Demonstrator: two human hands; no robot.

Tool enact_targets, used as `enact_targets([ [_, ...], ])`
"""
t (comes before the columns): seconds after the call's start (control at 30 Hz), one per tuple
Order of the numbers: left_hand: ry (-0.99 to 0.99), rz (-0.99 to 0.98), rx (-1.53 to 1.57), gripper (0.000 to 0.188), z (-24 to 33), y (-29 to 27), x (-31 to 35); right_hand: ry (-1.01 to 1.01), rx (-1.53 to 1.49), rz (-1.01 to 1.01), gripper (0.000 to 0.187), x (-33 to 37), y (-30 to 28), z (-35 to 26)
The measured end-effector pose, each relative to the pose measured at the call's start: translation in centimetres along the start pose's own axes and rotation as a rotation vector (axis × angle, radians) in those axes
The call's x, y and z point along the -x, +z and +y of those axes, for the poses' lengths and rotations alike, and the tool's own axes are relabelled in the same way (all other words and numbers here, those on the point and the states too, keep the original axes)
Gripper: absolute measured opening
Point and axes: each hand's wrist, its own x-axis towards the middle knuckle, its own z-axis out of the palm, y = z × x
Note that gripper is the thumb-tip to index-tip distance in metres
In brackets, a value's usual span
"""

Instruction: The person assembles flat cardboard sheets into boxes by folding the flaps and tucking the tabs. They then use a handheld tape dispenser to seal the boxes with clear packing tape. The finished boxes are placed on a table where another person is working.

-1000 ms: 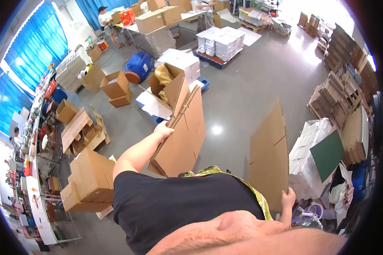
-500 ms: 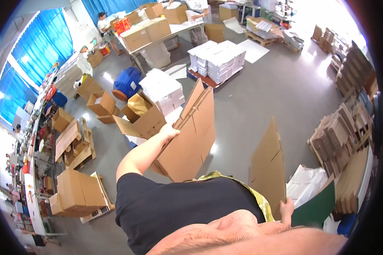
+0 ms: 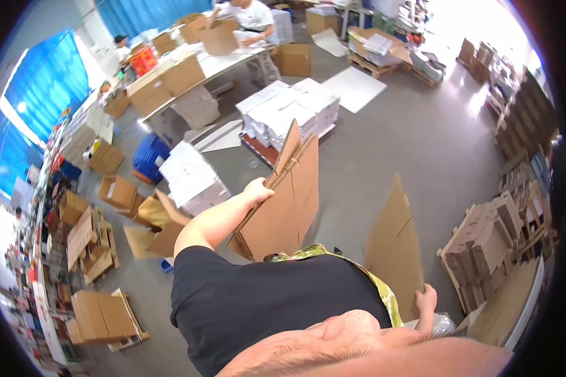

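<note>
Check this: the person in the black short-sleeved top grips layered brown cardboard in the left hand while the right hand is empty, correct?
No: the head view shows the right hand gripping a flat brown cardboard piece. The left hand grips layered brown cardboard.

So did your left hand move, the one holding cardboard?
Yes, forward: the open carton with yellow stuff inside, ahead of the left hand earlier, now sits left of it and slightly behind.
</note>
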Motion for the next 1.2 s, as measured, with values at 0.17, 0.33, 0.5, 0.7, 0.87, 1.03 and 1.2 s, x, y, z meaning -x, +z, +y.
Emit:
enact_targets([
  [0.17, 0.068, -0.045, 0.051, 0.057, 10.7, 5.2, -16.7, 0.096, -0.021, 0.008, 0.029, -14.1, -3.7, -3.1],
  [0.33, 0.043, -0.105, 0.140, 0.064, 24.6, 9.5, -29.2, 0.094, 0.031, -0.025, 0.033, -31.5, -6.0, -3.0],
  [0.5, 0.112, -0.005, 0.299, 0.058, 33.7, 11.2, -41.0, -0.075, 0.088, -0.046, 0.033, -54.4, -8.6, -7.3],
  [0.7, 0.094, 0.047, 0.422, 0.051, 47.1, 9.6, -53.9, -0.135, 0.090, -0.041, 0.033, -78.4, -10.9, -14.4],
  [0.87, 0.154, 0.090, 0.444, 0.048, 56.8, 8.9, -68.9, -0.205, 0.002, 0.080, 0.032, -95.7, -10.0, -19.0],
  [1.03, 0.147, 0.119, 0.420, 0.047, 66.8, 8.0, -84.7, -0.158, -0.069, 0.027, 0.032, -108.7, -13.1, -26.4],
  [1.2, 0.120, 0.134, 0.421, 0.043, 73.4, 5.1, -99.7, -0.185, -0.123, 0.052, 0.030, -122.6, -13.9, -30.9],
])
